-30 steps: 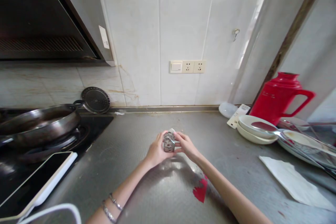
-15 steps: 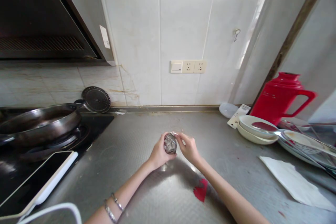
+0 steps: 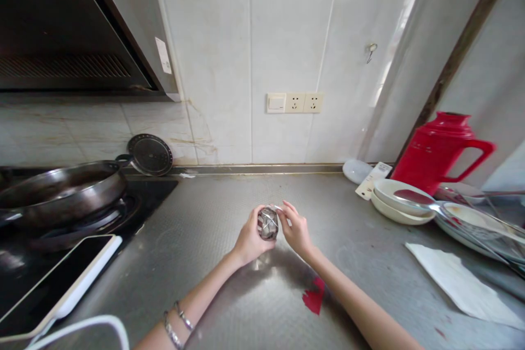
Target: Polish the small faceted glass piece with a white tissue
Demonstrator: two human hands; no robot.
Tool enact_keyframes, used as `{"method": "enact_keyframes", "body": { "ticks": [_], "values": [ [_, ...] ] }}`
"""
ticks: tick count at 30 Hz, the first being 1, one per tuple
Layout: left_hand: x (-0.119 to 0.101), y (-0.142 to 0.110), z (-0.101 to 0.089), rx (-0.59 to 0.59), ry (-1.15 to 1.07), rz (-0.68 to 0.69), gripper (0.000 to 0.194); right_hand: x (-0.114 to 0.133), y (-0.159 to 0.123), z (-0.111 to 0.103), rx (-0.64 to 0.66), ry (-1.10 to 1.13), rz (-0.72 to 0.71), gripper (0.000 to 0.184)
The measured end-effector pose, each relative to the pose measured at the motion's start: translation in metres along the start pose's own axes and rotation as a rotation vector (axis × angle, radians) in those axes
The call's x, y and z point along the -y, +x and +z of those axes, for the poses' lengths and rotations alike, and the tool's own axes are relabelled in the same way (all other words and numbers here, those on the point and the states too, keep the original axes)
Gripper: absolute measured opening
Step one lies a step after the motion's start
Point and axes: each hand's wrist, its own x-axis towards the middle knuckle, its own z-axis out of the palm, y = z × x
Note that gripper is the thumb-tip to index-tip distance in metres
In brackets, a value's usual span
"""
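Wrapped around a small, round, grey-brown bundle (image 3: 268, 223) is my left hand (image 3: 249, 240), its thumb below and fingers along the far left side. Pale strands, like string, cross over the front of the bundle; its exact kind is unclear. My right hand (image 3: 296, 231) is at the bundle's upper right, thumb and forefinger pinched on what looks like a thin pale string end (image 3: 278, 208). Both hands are just above the metal counter (image 3: 229, 306). A torn red scrap (image 3: 314, 296) lies on the counter beside my right forearm.
At left, a pan (image 3: 82, 191) sits on the black stove, with a phone (image 3: 57, 287) and white cable (image 3: 88, 321) nearer. On the right stand a red thermos (image 3: 437, 153), stacked bowls (image 3: 400, 213) and plates; a white paper sheet (image 3: 463, 284) lies in front.
The bundle has turned slightly in my left hand, so the crossing strands show more clearly. My right-hand fingers have lifted a little, the outer ones spreading.
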Motion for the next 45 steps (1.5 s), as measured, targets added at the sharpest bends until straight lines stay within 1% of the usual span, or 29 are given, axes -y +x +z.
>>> {"method": "enact_keyframes", "body": {
  "ticks": [3,7,9,11,15,17,20,23,25,26,28,31,33,35,39,41,43,45],
  "values": [
    [0.001,0.001,0.000,-0.020,0.021,-0.025,0.079,0.002,-0.001,-0.003,0.030,-0.006,-0.106,0.033],
    [0.004,0.002,0.002,-0.026,0.006,-0.068,0.076,0.014,-0.004,-0.006,0.161,-0.015,-0.299,0.042],
    [0.005,0.002,0.003,-0.021,-0.016,-0.071,0.078,0.019,-0.005,-0.005,0.213,-0.008,-0.348,0.043],
    [0.005,0.001,0.004,-0.023,-0.031,-0.069,0.078,0.019,-0.004,-0.003,0.207,0.010,-0.316,0.041],
    [0.002,-0.001,0.004,-0.017,-0.009,-0.050,0.077,0.010,-0.002,0.001,0.063,0.046,-0.077,0.033],
    [0.002,-0.001,0.004,-0.011,0.007,-0.038,0.080,0.005,-0.001,0.001,0.018,0.040,-0.020,0.031],
    [0.002,-0.001,0.003,-0.019,0.035,-0.049,0.079,0.005,-0.001,-0.001,0.024,0.034,-0.062,0.033],
    [0.002,-0.001,0.003,-0.016,0.060,-0.060,0.075,0.012,-0.003,-0.003,0.086,0.035,-0.173,0.038],
    [0.002,-0.001,0.004,-0.003,0.078,-0.032,0.072,0.016,-0.004,-0.004,0.135,0.044,-0.243,0.039],
    [0.002,-0.001,0.004,0.000,0.087,-0.019,0.071,0.017,-0.003,-0.004,0.150,0.053,-0.254,0.039],
    [0.003,-0.002,0.004,0.000,0.102,-0.024,0.070,0.018,-0.002,-0.003,0.141,0.073,-0.201,0.037],
    [0.005,-0.003,0.005,0.006,0.095,-0.042,0.073,0.013,0.000,0.000,0.061,0.085,-0.017,0.030],
    [0.007,-0.002,0.004,0.005,0.069,-0.034,0.078,0.010,0.000,0.001,0.023,0.079,0.050,0.027],
    [0.008,-0.001,0.003,-0.009,0.050,-0.045,0.079,0.010,-0.001,0.001,0.024,0.076,0.032,0.028],
    [0.009,0.001,0.002,-0.026,0.073,-0.068,0.073,0.016,-0.003,-0.002,0.107,0.073,-0.135,0.035],
    [0.009,0.000,0.003,-0.022,0.095,-0.050,0.072,0.019,-0.003,-0.002,0.144,0.080,-0.169,0.037],
    [0.009,-0.001,0.004,-0.019,0.109,-0.041,0.071,0.019,-0.002,-0.002,0.126,0.105,-0.114,0.035],
    [0.009,-0.003,0.004,-0.013,0.106,-0.030,0.074,0.016,-0.002,0.000,0.063,0.118,0.000,0.031]
  ]
}}
